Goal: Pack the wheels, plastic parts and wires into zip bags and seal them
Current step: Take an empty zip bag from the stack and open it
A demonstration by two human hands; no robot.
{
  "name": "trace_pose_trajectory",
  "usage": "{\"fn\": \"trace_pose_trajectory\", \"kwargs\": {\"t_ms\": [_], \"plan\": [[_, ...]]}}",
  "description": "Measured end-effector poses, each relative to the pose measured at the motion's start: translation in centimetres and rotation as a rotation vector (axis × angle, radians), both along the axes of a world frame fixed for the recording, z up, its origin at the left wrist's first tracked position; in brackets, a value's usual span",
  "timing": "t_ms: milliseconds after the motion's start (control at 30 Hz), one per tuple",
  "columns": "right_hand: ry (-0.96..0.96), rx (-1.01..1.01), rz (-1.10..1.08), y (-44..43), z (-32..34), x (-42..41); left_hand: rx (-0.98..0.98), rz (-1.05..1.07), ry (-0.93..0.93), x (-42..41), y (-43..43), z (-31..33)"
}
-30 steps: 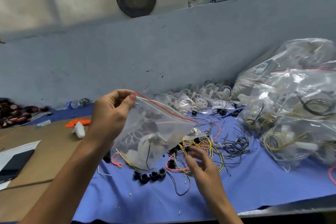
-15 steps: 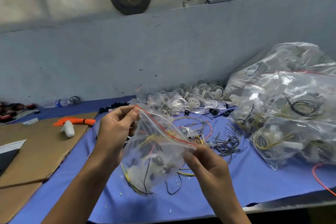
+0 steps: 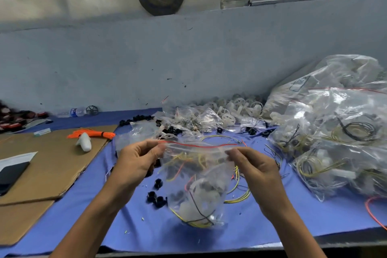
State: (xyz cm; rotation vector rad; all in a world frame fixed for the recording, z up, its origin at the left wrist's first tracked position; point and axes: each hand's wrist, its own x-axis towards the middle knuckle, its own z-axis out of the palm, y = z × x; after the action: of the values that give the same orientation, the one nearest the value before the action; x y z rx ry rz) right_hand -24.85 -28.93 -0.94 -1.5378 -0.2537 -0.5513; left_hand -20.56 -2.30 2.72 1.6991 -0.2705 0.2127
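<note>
A clear zip bag (image 3: 199, 182) with a red strip along its mouth hangs in front of me above the blue cloth (image 3: 293, 211). It holds white plastic parts, black pieces and yellow, red and black wires. My left hand (image 3: 136, 163) pinches the left end of the mouth and my right hand (image 3: 255, 165) pinches the right end, with the strip stretched level between them. Loose black wheels (image 3: 156, 197) lie on the cloth under the bag. Loose wires (image 3: 238, 192) lie to the bag's right. White plastic wheels (image 3: 236, 109) are piled by the wall.
A heap of filled zip bags (image 3: 335, 138) takes up the right side. Empty small bags (image 3: 188, 119) lie at the back middle. Brown cardboard (image 3: 41, 165) on the left carries an orange tie bundle (image 3: 94, 133), a white part (image 3: 84, 141) and a dark phone (image 3: 10, 174).
My right hand came up from the loose wires and took the bag's right corner. Both hands then pulled the mouth out level, and the bag swung to hang straight down.
</note>
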Motion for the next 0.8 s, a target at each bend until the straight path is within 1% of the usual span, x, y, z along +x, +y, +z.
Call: {"fn": "trace_pose_trajectory", "kwargs": {"t_ms": [233, 400, 500, 567, 600, 667, 733, 800], "plan": [[0.046, 0.151, 0.038, -0.1, 0.4, 0.6, -0.022, 0.018, -0.052, -0.6, 0.1, -0.1], [0.02, 0.086, 0.037, 0.4, 0.4, 0.8, 0.002, 0.062, -0.082, -0.7, 0.5, -0.5], [-0.013, 0.031, -0.008, 0.6, 0.8, 0.8, 0.035, 0.087, -0.054, -1.0, 0.5, -0.5], [-0.035, -0.018, -0.051, 0.7, 0.9, 0.7, 0.13, 0.154, -0.076, -1.3, 0.2, -0.4], [-0.042, -0.039, -0.071, 0.7, 0.8, 0.6, 0.216, 0.224, -0.129, -1.6, -0.1, -0.2], [-0.065, -0.075, -0.095, 1.1, 0.8, 0.4, 0.387, 0.352, -0.343, -2.6, -1.5, 0.5], [-0.094, -0.102, -0.105, 1.7, 0.8, 0.0, 0.565, 0.331, -0.577, -3.8, -3.7, 1.7], [-0.12, -0.147, -0.129, 2.3, 0.8, -0.4, 0.772, 0.25, -0.692, -4.4, -6.0, 2.6]]}}
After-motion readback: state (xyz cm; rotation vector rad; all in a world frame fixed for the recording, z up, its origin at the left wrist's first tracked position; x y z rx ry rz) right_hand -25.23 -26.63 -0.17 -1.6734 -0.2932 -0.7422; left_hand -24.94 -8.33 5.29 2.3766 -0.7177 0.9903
